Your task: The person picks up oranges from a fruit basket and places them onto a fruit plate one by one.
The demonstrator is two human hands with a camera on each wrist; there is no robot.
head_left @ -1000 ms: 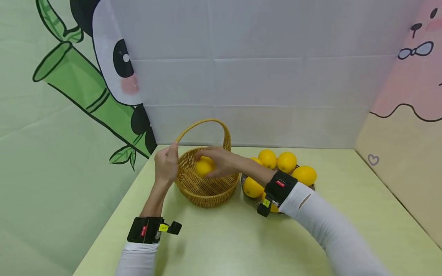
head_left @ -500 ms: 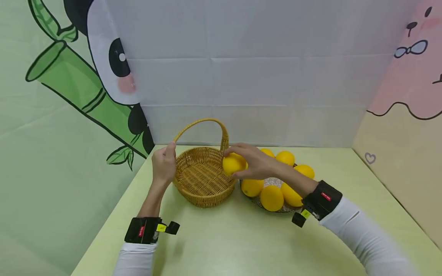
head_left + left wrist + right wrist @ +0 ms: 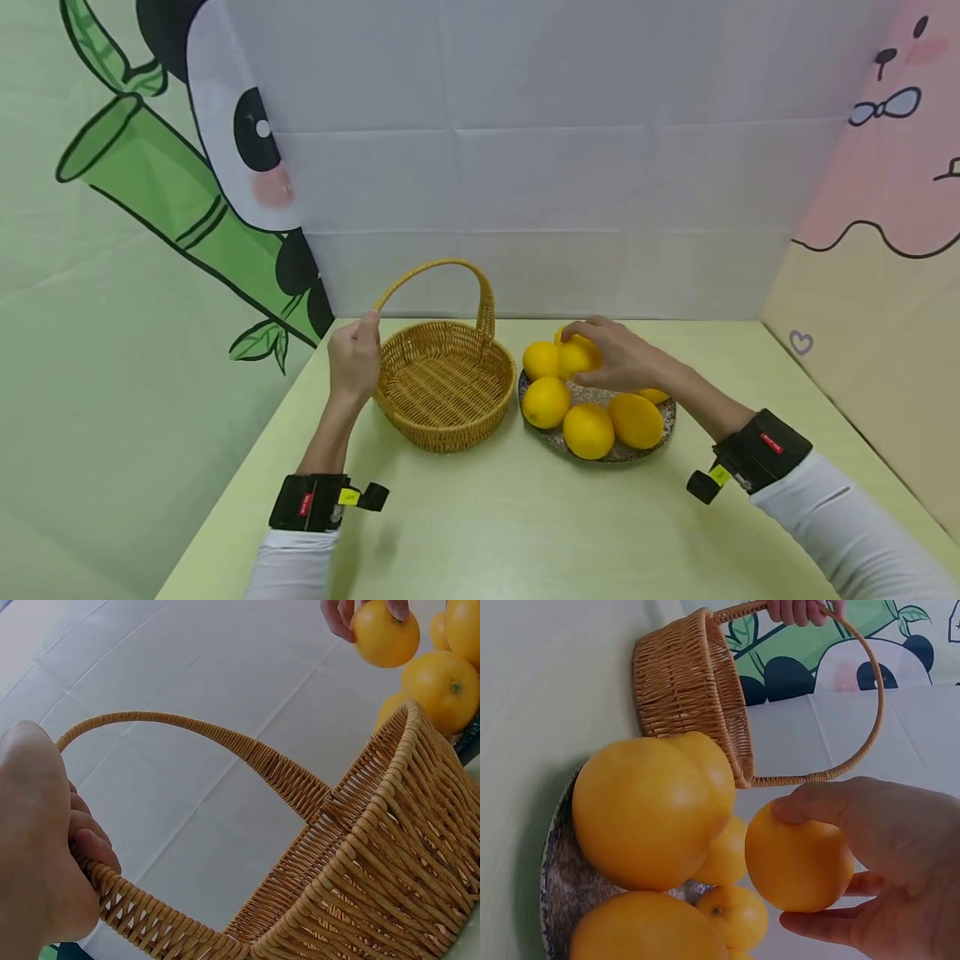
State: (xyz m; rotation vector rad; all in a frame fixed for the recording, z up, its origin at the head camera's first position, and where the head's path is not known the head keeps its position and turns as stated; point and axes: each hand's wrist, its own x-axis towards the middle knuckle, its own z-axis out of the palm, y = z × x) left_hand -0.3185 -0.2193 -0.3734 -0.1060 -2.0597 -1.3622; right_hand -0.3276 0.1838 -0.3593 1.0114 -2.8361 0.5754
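My left hand grips the handle of a round wicker basket, which stands on the table with its woven bottom showing. In the left wrist view, the fingers wrap the handle's near side. Over a dark speckled plate to the right, my right hand holds an orange between thumb and fingers. The right wrist view shows this orange raised beside other oranges. Several oranges lie around the plate, and the right hand partly hides those at the back.
The pale yellow table ends at a light wall cloth close behind basket and plate. Printed side cloths with a panda and a pink figure flank it.
My right hand has moved right, out from over the basket, carrying the orange past the rim and back over the plate. The left hand keeps its grip on the handle.
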